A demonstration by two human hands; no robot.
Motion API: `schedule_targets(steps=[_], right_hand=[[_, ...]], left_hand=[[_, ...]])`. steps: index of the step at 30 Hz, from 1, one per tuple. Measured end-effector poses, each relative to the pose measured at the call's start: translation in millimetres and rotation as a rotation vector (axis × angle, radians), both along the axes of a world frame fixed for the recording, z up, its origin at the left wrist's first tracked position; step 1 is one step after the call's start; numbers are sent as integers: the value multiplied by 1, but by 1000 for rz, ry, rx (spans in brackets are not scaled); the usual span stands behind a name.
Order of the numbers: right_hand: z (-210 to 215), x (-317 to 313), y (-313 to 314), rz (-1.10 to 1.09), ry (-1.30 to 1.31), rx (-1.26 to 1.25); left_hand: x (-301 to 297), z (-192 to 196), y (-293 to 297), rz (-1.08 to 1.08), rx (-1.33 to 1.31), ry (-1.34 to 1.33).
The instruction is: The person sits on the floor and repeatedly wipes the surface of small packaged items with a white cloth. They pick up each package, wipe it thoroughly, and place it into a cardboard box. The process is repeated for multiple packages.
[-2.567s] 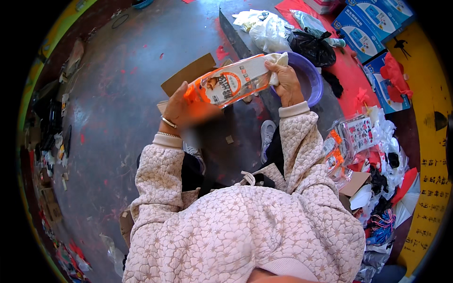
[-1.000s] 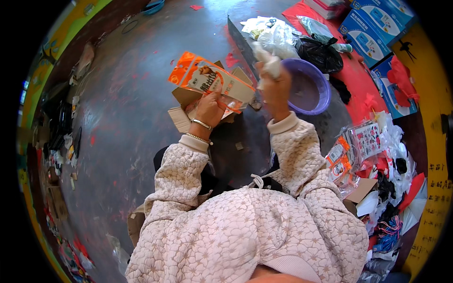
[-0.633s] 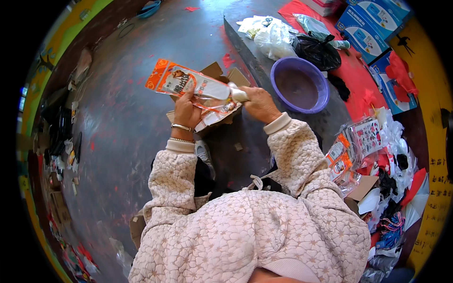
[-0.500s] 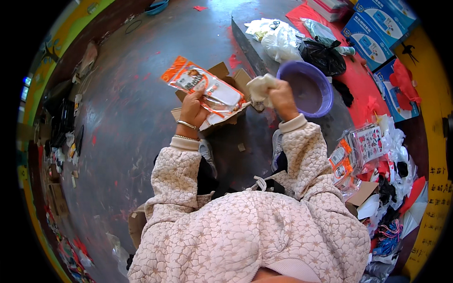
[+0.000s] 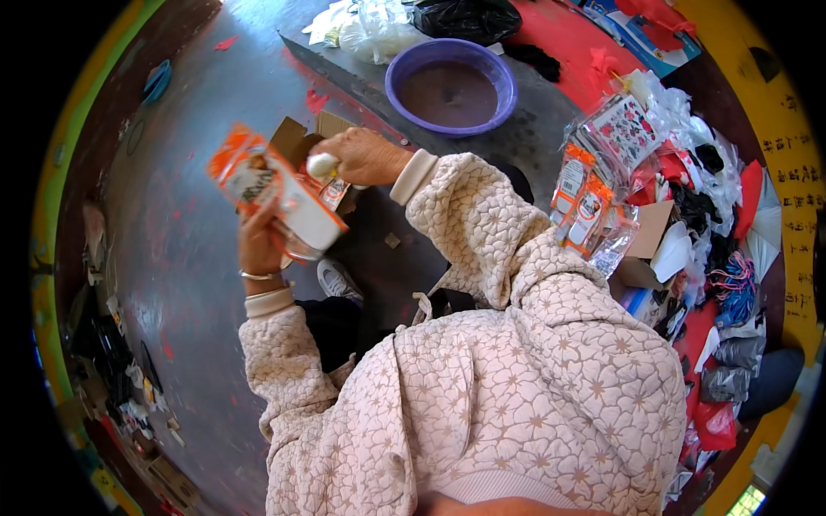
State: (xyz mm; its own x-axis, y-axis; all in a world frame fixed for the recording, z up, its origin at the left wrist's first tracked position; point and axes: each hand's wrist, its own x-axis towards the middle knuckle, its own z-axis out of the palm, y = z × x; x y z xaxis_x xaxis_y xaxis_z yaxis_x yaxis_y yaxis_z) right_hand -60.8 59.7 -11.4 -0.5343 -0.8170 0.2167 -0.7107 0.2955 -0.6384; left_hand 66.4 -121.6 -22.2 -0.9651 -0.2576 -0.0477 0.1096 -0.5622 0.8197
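Observation:
My left hand (image 5: 260,242) grips an orange and clear plastic packet (image 5: 297,211) with flat white pads inside, possibly insoles, and holds it at a tilt. Close to its right, my right hand (image 5: 368,156) is closed around a bunched white cloth (image 5: 323,165), just above the packet's right side. Below both hands stands an open cardboard box (image 5: 334,125) with its flaps up. Part of another orange-marked packet (image 5: 334,194) shows under my right hand. The inside of the box is mostly hidden by my hands and the packet.
A purple basin (image 5: 508,86) of murky water stands on the floor ahead. To the right lie more orange packets (image 5: 589,211), a cardboard box (image 5: 656,225), plastic bags and a bundle of blue cord (image 5: 736,288). A black bag (image 5: 469,19) sits behind the basin.
The view has turned to the right. My right hand has brought the cloth leftward, from beside the basin to close by the packet. My left hand still holds the packet.

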Motion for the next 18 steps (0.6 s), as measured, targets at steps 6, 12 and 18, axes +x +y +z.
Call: schedule_targets(steps=[6, 12, 18], right_hand=[[-10, -14, 21, -91, -478, -404], [-7, 10, -5, -143, -1376, -422], [-16, 32, -16, 31, -1294, -302]], left_hand=[[-7, -11, -17, 62, 59, 24], [6, 10, 1, -25, 39, -82], [7, 18, 4, -61, 68, -149]])
